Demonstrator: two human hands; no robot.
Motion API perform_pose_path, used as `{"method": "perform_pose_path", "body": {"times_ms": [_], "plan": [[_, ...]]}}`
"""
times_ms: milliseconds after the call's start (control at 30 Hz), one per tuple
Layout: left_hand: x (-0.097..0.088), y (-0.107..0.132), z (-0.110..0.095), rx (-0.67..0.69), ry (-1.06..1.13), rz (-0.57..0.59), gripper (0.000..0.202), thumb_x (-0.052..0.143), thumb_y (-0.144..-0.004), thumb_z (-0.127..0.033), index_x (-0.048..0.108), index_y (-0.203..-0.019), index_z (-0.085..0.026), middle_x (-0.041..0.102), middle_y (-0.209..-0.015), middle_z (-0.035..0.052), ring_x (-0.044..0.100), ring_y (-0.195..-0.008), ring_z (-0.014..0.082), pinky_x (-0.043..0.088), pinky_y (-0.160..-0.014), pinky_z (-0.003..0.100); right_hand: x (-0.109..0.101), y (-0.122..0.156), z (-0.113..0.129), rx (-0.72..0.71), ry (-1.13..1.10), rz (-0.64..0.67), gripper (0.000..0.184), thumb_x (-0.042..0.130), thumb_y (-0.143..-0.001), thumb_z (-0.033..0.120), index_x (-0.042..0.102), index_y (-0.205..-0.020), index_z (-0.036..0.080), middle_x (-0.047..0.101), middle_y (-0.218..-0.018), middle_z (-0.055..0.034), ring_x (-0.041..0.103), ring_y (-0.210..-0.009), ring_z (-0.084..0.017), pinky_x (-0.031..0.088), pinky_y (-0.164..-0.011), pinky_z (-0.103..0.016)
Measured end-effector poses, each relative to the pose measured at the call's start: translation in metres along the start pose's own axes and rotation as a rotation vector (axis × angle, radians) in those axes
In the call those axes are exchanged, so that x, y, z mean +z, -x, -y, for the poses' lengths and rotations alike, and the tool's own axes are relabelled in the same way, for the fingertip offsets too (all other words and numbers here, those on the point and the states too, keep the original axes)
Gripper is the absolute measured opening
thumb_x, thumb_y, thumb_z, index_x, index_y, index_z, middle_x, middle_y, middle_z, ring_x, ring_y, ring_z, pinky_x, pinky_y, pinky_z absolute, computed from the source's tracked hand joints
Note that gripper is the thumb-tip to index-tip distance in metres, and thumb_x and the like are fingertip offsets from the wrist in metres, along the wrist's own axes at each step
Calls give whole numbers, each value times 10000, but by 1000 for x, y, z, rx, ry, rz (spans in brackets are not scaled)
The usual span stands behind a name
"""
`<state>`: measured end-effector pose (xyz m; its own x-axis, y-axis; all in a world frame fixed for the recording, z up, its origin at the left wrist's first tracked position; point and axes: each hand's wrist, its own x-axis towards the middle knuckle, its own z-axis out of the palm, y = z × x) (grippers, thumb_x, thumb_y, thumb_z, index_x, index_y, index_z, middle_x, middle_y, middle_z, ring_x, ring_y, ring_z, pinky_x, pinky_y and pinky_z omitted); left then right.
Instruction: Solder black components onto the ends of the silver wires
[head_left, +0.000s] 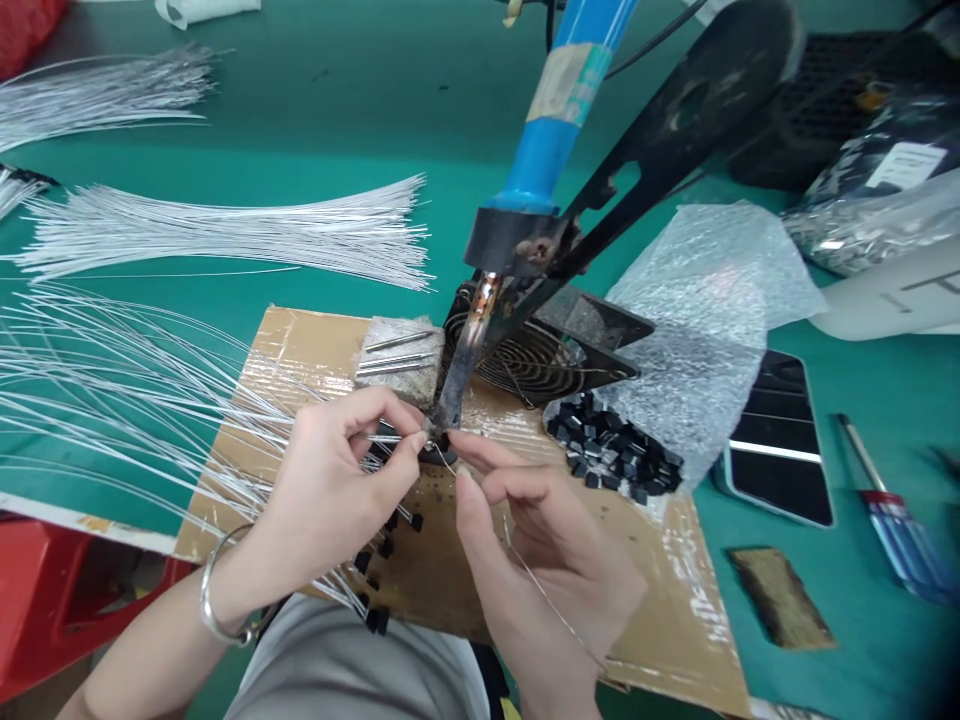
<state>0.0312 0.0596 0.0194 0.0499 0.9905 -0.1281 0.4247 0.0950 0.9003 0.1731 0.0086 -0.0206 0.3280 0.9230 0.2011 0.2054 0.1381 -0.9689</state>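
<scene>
My left hand (pixel 341 480) pinches a small black part with a thin white wire (pixel 394 437) at the tip of a fixed soldering iron (pixel 480 310) with a blue handle. My right hand (pixel 540 540) pinches a thin strand of solder wire (pixel 540 585) and touches its end to the same tip. Both hands rest over a taped cardboard sheet (pixel 675 590). Several finished wires with black ends (pixel 375 590) fan out under my left hand.
Bundles of white wires (pixel 225 230) lie on the green table at the left. A pile of small black parts (pixel 615 450) sits on bubble wrap (pixel 705 300). A fan (pixel 540 360), a phone (pixel 780 440), a screwdriver (pixel 892 520) and a sponge (pixel 780 595) lie to the right.
</scene>
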Motion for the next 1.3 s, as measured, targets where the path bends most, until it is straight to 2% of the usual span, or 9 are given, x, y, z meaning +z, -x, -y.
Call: {"method": "perform_pose_path", "body": {"times_ms": [233, 500, 633, 933, 1100, 1300], "plan": [[0, 0, -1, -2, 0, 2, 88, 657, -834, -178, 698, -757, -191, 798, -879, 54, 738, -818, 205, 506, -594, 267, -1, 0, 1, -6, 13, 3, 185, 737, -912, 158, 632, -776, 228, 845, -1087, -76, 818, -985, -225, 631, -831, -308], [1, 1, 1, 8, -2, -5, 84, 646, -831, -179, 703, -770, -189, 804, -885, 56, 741, -802, 199, 509, -592, 267, 0, 0, 0, -16, 17, -5, 177, 751, -897, 144, 652, -777, 229, 848, -1083, -44, 817, -981, -197, 619, -855, -285], [1, 1, -1, 9, -13, -4, 94, 645, -829, -179, 698, -752, -191, 805, -872, 54, 737, -788, 196, 498, -573, 262, 0, 1, 2, -1, 13, -6, 174, 744, -907, 157, 653, -776, 227, 849, -1090, -51, 819, -958, -192, 620, -812, -266], [1, -1, 1, -18, -9, 0, 82, 651, -821, -185, 700, -756, -197, 803, -883, 59, 750, -829, 217, 524, -596, 270, 0, 0, -1, 9, 19, -9, 180, 756, -908, 183, 647, -773, 231, 850, -1076, -69, 819, -952, -220, 633, -802, -323], [1, 0, 2, -26, -1, 5, 82, 649, -816, -189, 689, -744, -199, 798, -882, 54, 750, -834, 219, 535, -620, 278, 0, 0, -2, -2, 18, -3, 177, 758, -904, 162, 653, -777, 227, 849, -1070, -59, 817, -949, -205, 624, -820, -305], [1, 1, 0, -17, -9, 3, 89, 647, -826, -187, 696, -753, -196, 799, -877, 57, 738, -806, 212, 502, -581, 274, 1, -1, 0, -1, 17, -8, 172, 753, -907, 170, 655, -779, 229, 849, -1068, -65, 818, -940, -220, 635, -827, -327]]}}
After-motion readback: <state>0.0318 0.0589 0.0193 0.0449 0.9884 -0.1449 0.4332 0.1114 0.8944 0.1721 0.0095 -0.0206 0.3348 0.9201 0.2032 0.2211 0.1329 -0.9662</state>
